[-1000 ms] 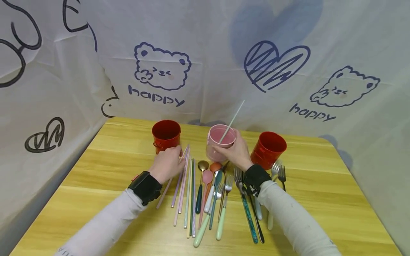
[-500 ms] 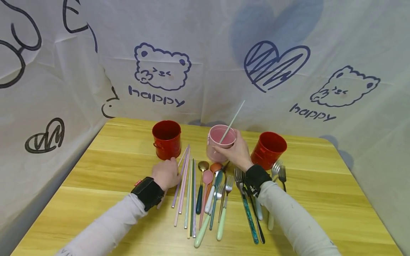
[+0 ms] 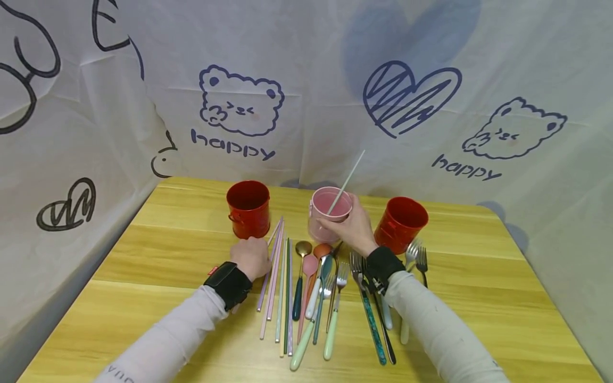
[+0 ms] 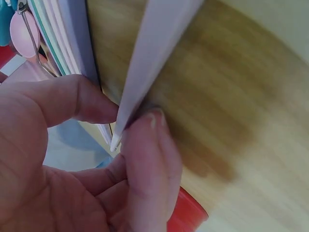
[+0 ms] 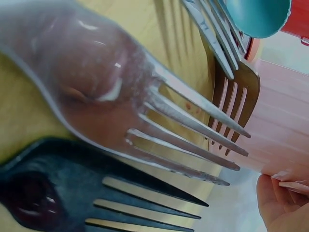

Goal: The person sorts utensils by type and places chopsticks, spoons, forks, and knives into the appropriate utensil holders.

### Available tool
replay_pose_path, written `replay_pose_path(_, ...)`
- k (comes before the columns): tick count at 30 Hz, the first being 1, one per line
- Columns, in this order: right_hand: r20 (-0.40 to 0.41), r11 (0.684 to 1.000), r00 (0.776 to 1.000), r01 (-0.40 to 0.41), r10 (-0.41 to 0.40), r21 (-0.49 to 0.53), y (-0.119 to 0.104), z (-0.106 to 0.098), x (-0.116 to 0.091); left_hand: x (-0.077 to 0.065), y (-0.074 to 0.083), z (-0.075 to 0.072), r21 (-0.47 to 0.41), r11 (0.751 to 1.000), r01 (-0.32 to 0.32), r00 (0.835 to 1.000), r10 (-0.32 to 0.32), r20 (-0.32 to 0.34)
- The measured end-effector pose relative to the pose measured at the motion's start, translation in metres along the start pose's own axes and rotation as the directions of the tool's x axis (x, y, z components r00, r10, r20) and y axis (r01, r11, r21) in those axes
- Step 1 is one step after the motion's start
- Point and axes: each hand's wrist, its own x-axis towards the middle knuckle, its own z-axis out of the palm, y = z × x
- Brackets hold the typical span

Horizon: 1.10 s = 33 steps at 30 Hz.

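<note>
My left hand [image 3: 250, 258] is at the left end of the row of chopsticks [image 3: 276, 266] on the table. Its thumb and fingers pinch a pale pink chopstick [image 4: 153, 43], seen close up in the left wrist view. With my right hand [image 3: 353, 226] I hold the side of a pink bucket [image 3: 320, 230], thumb towards me. One pale green chopstick [image 3: 352, 173] leans inside that bucket, its upper end sticking out above the rim. In the right wrist view, only fingertips [image 5: 280, 203] show against the bucket, behind large forks [image 5: 145, 116].
A red bucket [image 3: 250, 213] stands behind my left hand, another red bucket [image 3: 399, 226] right of the pink one. Several spoons [image 3: 310, 264] and forks [image 3: 341, 282] lie between my arms. More forks [image 3: 421, 261] lie partly under my right forearm.
My left hand has drawn back from the front of the left red bucket, towards me along the chopsticks. The right hand and pink bucket have stayed in place.
</note>
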Motion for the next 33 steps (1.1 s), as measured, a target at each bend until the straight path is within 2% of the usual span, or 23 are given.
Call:
replay_pose_path(8,-0.002,1.0,1.0,0.007,-0.007,-0.01,0.001,0.001,0.0,-0.001,-0.007,-0.002,-0.108,0.994,-0.023,1.0,0.022,-0.005)
replay_pose_path(15,-0.004,1.0,1.0,0.014,-0.014,-0.015,0.003,0.001,0.001,-0.005,-0.015,-0.005,-0.25,0.964,-0.094,0.995,0.08,-0.064)
replay_pose_path(22,-0.01,1.0,1.0,0.016,-0.016,-0.026,0.003,0.001,0.001,-0.006,-0.014,-0.018,-0.305,0.934,-0.187,0.975,0.138,-0.174)
replay_pose_path(28,-0.008,0.999,0.999,0.033,-0.033,-0.019,0.002,0.0,0.001,-0.003,-0.007,-0.03,-0.315,0.919,-0.236,0.95,0.151,-0.272)
replay_pose_path(33,-0.005,0.999,1.0,0.028,-0.028,-0.023,0.002,0.0,0.0,0.003,0.003,-0.047,-0.354,0.895,-0.272,0.934,0.156,-0.323)
